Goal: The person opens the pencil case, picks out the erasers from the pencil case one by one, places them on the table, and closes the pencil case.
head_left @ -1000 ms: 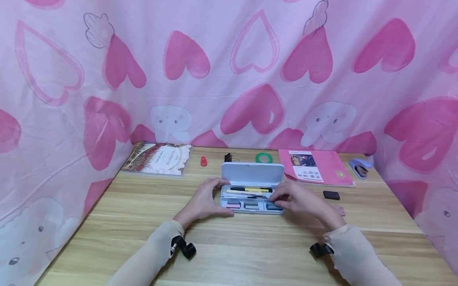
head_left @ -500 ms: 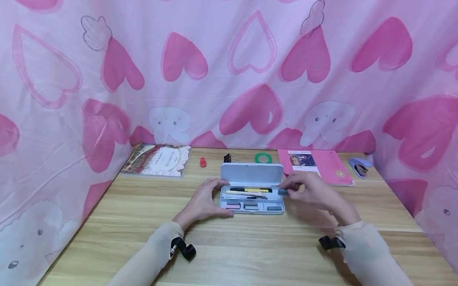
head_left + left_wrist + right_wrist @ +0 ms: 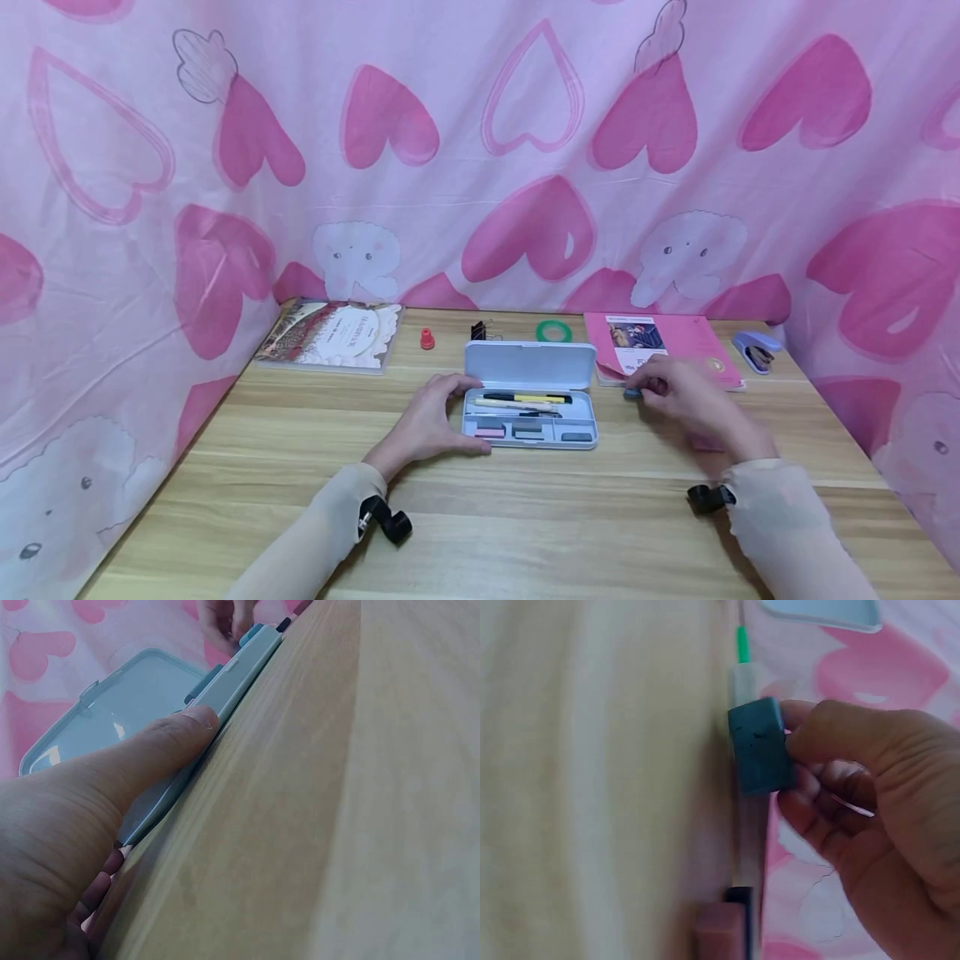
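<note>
An open light-blue pencil case (image 3: pixel 528 446) stands on the table with its lid up. Inside are several pens (image 3: pixel 525 400) and, in the front compartments, a pink eraser (image 3: pixel 490 433) and two grey-blue ones. My left hand (image 3: pixel 426 418) grips the case's left end, thumb along the front wall, as the left wrist view shows. To the right of the case, my right hand (image 3: pixel 693 404) pinches a blue-grey eraser (image 3: pixel 761 746) with dark specks between thumb and fingers, close over the table. The right wrist view shows a pink block (image 3: pixel 720 930) and a black block (image 3: pixel 739 897) behind it.
Along the back lie a picture-covered book (image 3: pixel 330 335), a red piece (image 3: pixel 427 338), black binder clips (image 3: pixel 478 331), green tape (image 3: pixel 553 332), a pink book (image 3: pixel 682 342) and a stapler (image 3: pixel 756 352). A pink heart-print curtain (image 3: pixel 480 167) surrounds the table.
My right hand has lifted the blue-grey eraser out of the case's right compartment and carried it rightward over the table. My left hand and the case have stayed in place.
</note>
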Motion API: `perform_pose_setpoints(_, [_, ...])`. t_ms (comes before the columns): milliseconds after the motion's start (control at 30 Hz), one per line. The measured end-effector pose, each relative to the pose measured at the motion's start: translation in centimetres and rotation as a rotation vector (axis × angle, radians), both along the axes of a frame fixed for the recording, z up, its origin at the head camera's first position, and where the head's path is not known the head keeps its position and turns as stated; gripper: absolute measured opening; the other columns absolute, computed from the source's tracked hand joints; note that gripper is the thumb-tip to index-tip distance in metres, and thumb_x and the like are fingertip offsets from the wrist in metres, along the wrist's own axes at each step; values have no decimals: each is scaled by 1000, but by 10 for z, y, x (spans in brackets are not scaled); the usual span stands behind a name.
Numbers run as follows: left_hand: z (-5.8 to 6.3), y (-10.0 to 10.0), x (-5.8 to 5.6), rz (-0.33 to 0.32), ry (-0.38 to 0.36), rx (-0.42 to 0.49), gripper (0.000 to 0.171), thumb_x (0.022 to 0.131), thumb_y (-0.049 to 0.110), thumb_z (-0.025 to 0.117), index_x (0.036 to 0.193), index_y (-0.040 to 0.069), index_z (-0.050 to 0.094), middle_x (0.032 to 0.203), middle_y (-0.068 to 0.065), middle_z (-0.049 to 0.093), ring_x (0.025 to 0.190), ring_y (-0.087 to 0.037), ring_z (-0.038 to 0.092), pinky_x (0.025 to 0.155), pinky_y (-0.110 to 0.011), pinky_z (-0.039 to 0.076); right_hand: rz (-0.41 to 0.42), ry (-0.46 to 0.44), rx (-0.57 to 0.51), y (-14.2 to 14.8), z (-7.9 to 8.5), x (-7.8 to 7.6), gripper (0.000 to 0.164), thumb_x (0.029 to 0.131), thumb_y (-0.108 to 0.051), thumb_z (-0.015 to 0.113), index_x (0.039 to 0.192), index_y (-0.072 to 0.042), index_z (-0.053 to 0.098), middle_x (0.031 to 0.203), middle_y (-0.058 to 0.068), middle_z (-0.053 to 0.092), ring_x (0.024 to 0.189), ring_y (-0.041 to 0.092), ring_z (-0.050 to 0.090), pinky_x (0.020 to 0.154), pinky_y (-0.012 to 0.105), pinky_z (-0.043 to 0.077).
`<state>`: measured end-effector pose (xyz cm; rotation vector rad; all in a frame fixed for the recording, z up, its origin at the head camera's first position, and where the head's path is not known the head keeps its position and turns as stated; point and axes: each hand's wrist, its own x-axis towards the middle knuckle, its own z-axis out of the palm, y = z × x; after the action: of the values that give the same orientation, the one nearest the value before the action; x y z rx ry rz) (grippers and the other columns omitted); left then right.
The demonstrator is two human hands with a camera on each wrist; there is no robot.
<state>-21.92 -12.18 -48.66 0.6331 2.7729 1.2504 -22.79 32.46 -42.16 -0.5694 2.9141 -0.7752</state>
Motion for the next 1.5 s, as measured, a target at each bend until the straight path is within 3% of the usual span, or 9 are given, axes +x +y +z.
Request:
perform_pose_setpoints(200, [1, 0, 0, 0, 0, 10, 99, 62, 64, 106, 146, 29, 67, 152, 4, 63, 142, -22, 54, 124, -50, 47, 19, -86, -12, 5, -7, -3, 22, 98, -3, 83, 116, -16, 83, 108, 2, 71, 97, 23, 59, 81, 27, 53])
perform_pose_setpoints(433, [0, 0, 1, -4, 0, 4, 98, 63, 63, 106, 146, 28, 67, 152, 4, 63, 144, -22, 54, 126, -50, 45, 23, -120, -5, 5, -4, -1, 23, 97, -5, 85, 117, -16, 81, 109, 2, 71, 100, 23, 59, 84, 28, 55])
perform_pose_setpoints(633, [2, 0, 1, 1, -8, 2, 98, 63, 62, 106, 147, 29, 67, 153, 4, 63, 145, -22, 54, 127, -51, 44, -3, -27, -86, -2, 9, 5, 33, 98, -8, 86, 130, -13, 80, 122, 4, 78, 110, 25, 70, 99, 49, 63])
perform_pose_setpoints(800, [1, -1, 1, 1, -11, 3, 97, 64, 62, 106, 147, 30, 67, 154, 4, 62, 145, -22, 54, 127, -52, 44, 24, -7, -185, -18, 24, 13, 37, 98, -10, 87, 133, -16, 80, 126, 3, 80, 110, 21, 72, 99, 38, 64])
perform_pose_setpoints(967, [1, -1, 1, -8, -13, 10, 97, 65, 59, 107, 147, 29, 67, 154, 4, 63, 141, -21, 57, 124, -49, 46, 148, -44, -241, -43, 26, 20, 32, 97, -5, 86, 128, -14, 82, 122, 5, 81, 105, 17, 72, 96, 35, 65])
perform_pose_setpoints(1167, [1, 0, 1, -1, -14, 5, 99, 63, 61, 107, 148, 28, 67, 152, 4, 63, 142, -21, 55, 125, -48, 46, 319, -154, -141, -67, 14, 25, 27, 98, -13, 87, 125, -19, 84, 118, -2, 78, 97, 13, 70, 93, 34, 65])
perform_pose_setpoints(1333, [0, 0, 0, -4, -9, 1, 100, 63, 62, 106, 147, 28, 67, 153, 3, 63, 144, -22, 54, 126, -49, 46, 325, -141, -34, -76, 6, 25, 28, 97, -14, 89, 120, -29, 87, 118, -10, 76, 97, 12, 66, 90, 32, 63])
perform_pose_setpoints(1500, [-1, -1, -1, -7, 0, 3, 99, 63, 63, 106, 147, 28, 67, 153, 4, 63, 144, -21, 55, 125, -49, 46, 312, -137, -40, -77, 4, 25, 28, 97, -12, 88, 116, -32, 87, 119, -11, 76, 98, 15, 66, 88, 32, 63])
